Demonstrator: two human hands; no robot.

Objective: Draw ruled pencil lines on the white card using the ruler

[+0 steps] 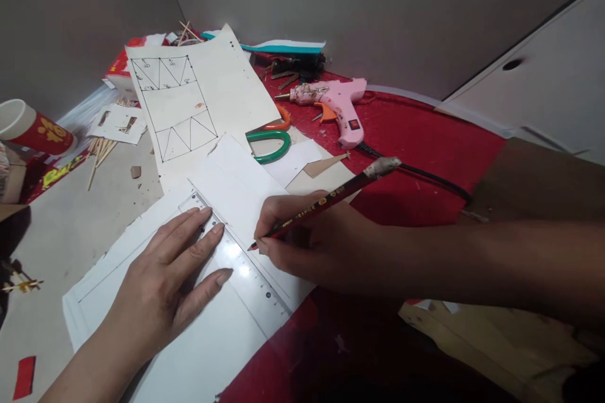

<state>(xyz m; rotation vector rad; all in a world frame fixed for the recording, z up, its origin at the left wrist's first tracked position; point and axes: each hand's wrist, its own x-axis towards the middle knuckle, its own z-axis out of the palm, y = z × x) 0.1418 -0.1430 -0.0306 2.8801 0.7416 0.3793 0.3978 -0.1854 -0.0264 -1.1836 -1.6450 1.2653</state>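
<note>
My left hand (163,271) lies flat with its fingers spread, pressing a clear plastic ruler (243,267) onto white paper (198,352). My right hand (312,236) is closed around a dark red and black pencil (326,201). The pencil's tip is close to the ruler's upper right edge, over a white strip of paper (246,182). Thin pencil lines run along that strip beside the ruler. Beyond the hands is a sheet with a drawn rectangle and zigzag triangles (179,107).
A pink glue gun (333,101) with a black cord rests on the red cloth (401,132). Green-handled scissors (274,148) lie partly under paper. A red and white paper cup (35,129) tilts at the left, near wooden sticks (100,154). Grey walls (331,6) stand behind.
</note>
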